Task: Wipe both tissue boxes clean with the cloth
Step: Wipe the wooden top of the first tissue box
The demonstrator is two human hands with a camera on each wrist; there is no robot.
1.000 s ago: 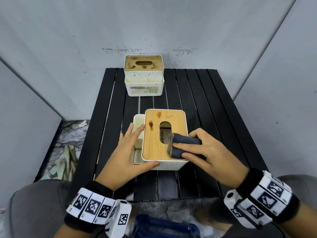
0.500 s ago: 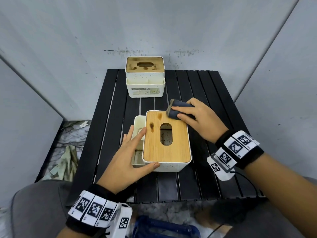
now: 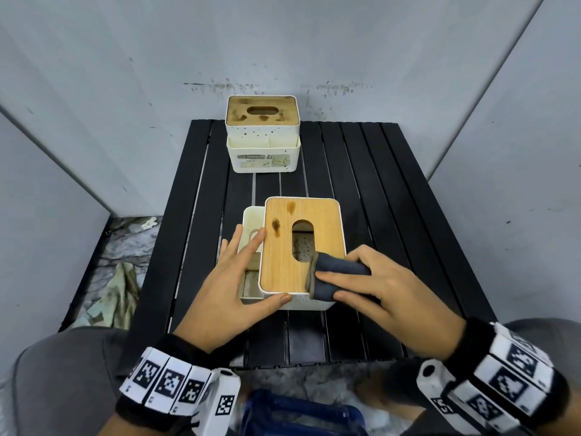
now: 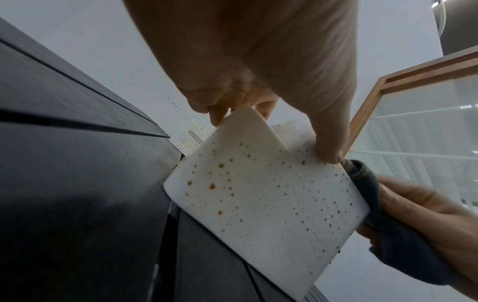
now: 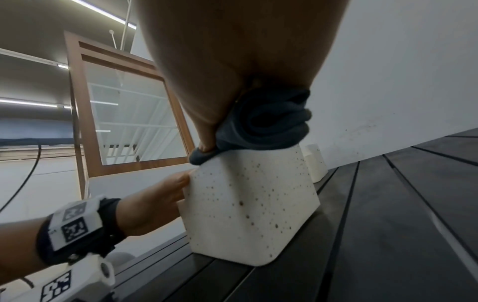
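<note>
The near tissue box point(image 3: 283, 265) is white with brown speckles and a wooden lid that carries two dark stains near its far left. My left hand point(image 3: 232, 281) rests against its left side, fingers straight and thumb on the front face. My right hand point(image 3: 386, 291) grips a rolled dark blue cloth point(image 3: 338, 273) and presses it on the lid's near right corner. The wrist views show the speckled box point(image 4: 264, 204) point(image 5: 248, 214) with the cloth point(image 4: 383, 220) point(image 5: 269, 124) at its top edge. The second tissue box point(image 3: 262, 136), its lid heavily stained, stands at the table's far edge.
Both boxes stand on a black slatted table point(image 3: 383, 190) enclosed by grey walls at the back and sides. A crumpled rag point(image 3: 116, 297) lies on the floor to the left. A blue object point(image 3: 298, 416) sits below the near table edge, between my knees.
My right hand swept the cloth from the lid's near right to its far right corner, then back to the near right corner. The left hand and the box stayed put.
</note>
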